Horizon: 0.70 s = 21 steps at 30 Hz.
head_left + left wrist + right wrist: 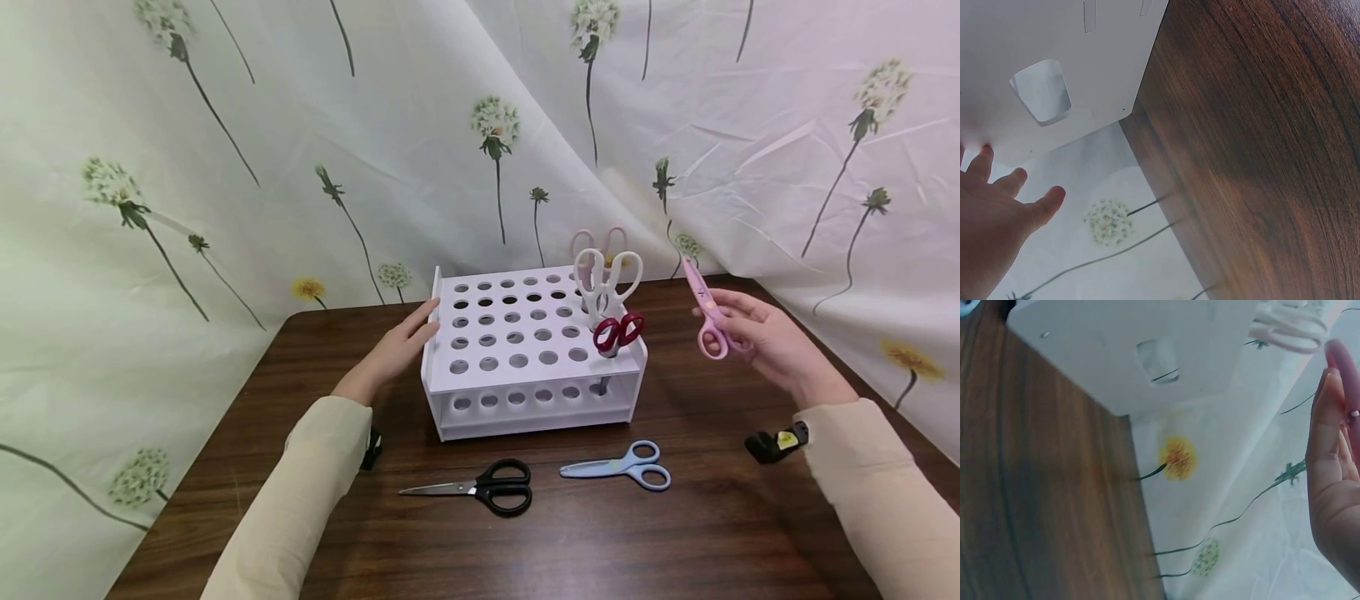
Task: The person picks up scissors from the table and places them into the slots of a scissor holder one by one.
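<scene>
A white rack [517,379] with rows of round holes stands on the table. My left hand [401,346] touches the rack's left side panel; in the left wrist view its spread fingers [1013,182] reach that panel. Pink scissors [711,312] are held in my right hand [772,342], above the table right of the rack, tips pointing up. At the rack's right end, handles up, stand white scissors [600,292], dark red scissors [619,331] at the front, and pale pink scissors [585,243] behind, partly hidden by the white ones.
In front of the rack, black scissors [480,487] lie on the dark wooden table [540,550], tips to the left. Light blue scissors [622,467] lie to their right. A flower-printed curtain [420,167] hangs behind the table.
</scene>
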Motion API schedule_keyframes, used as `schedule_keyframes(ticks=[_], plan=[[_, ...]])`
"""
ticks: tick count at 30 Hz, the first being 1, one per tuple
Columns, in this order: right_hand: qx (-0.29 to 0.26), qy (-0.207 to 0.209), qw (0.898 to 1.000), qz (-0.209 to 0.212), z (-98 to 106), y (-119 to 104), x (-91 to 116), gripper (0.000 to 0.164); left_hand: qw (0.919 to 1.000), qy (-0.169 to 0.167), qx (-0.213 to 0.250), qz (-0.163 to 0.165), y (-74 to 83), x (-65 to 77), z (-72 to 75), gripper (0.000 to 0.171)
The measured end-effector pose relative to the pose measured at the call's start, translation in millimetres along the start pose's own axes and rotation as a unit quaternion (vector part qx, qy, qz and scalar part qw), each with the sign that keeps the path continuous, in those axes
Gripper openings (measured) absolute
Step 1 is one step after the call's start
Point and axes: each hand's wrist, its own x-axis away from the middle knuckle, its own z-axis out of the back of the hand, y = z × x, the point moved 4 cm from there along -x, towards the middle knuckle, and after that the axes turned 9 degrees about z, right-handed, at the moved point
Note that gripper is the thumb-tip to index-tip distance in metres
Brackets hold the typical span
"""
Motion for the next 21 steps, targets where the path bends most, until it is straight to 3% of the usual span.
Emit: schedule_keyframes(ticks=[6, 13, 16, 21], plan=[[-0.034, 0.009, 0.999, 0.030, -9.2, -11.0, -6.3, 0.033, 0.9999, -0.001, -0.009, -0.004, 0.5, -0.4, 0.2, 0.056], [0.012, 0.049, 0.998, 0.042, -18.2, -19.9, -14.4, 0.025, 0.9999, -0.001, -0.009, -0.010, 0.6, -2.0, 0.6, 0.057], [0.006, 0.066, 0.997, 0.042, -22.6, -23.6, -18.1, 0.018, 0.9999, -0.002, -0.010, -0.008, 0.3, -2.1, 0.4, 0.057], [-0.016, 0.063, 0.997, 0.051, -30.8, -29.8, -23.9, 0.014, 0.9999, 0.000, -0.011, -0.003, -0.2, -1.4, -0.2, 0.058]])
